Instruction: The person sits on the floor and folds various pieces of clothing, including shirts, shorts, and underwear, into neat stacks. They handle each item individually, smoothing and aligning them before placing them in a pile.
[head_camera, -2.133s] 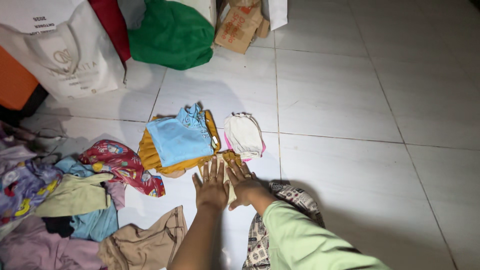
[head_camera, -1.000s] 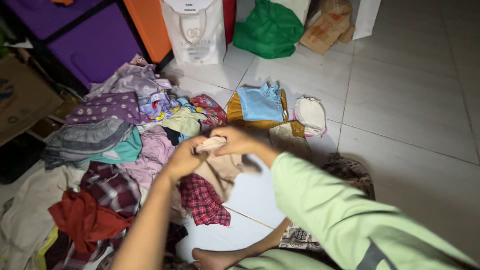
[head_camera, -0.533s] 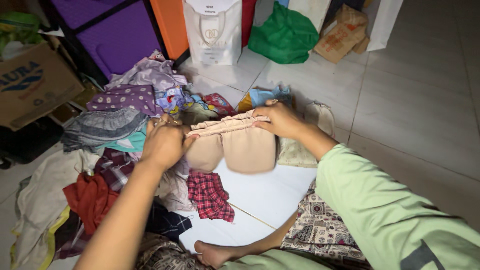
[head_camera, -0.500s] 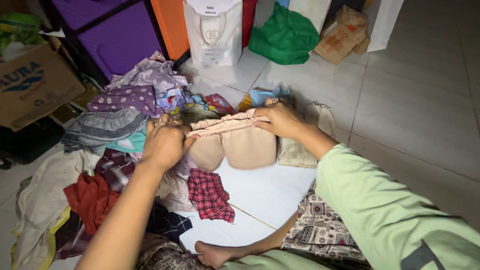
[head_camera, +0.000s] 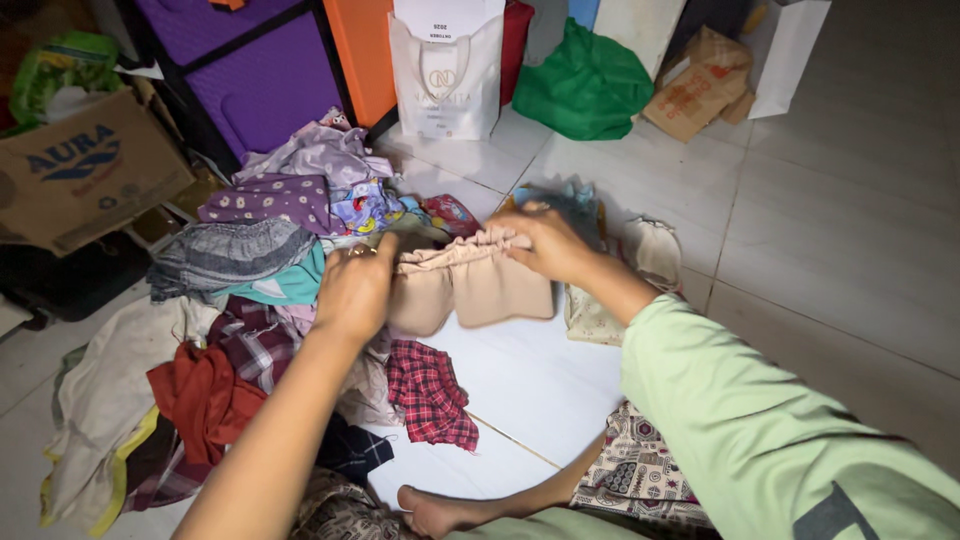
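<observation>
Beige shorts (head_camera: 470, 285): small pair with a gathered elastic waist, held up by the waistband above the white tiled floor (head_camera: 830, 250), legs hanging free.
Left hand (head_camera: 355, 290): fingers closed on the left end of the waistband, a ring showing on one finger.
Right hand (head_camera: 545, 245): pinched shut on the right end of the waistband, pulling it taut between the two hands.
Clothes pile (head_camera: 240, 300): loose, unsorted heap to the left, just beside the left hand; a red checked piece (head_camera: 430, 390) lies right under the shorts.
Folded stack (head_camera: 580, 205): blue and mustard pieces behind the right hand, mostly hidden by it; a white and pink piece (head_camera: 655, 250) sits just beside it.
Risk, slipping: a light pinch on stretchy elastic could let one end go, and the shorts would drop onto the checked piece and mix with the heap.
Risk, knocking: the right wrist hangs close over the folded stack; a wide sweep could push it askew.
White bag (head_camera: 445, 75): upright paper carrier with handles and a pale emblem, a small label above, against the far wall.
Green bag (head_camera: 585, 85): soft, bulging, beside the white one.
Brown bag (head_camera: 700, 85): crumpled paper with red lettering, far right of the row.
Cardboard box (head_camera: 85, 170): tan with blue print, far left.
Drawers (head_camera: 270, 70): purple and orange fronts behind the heap.
</observation>
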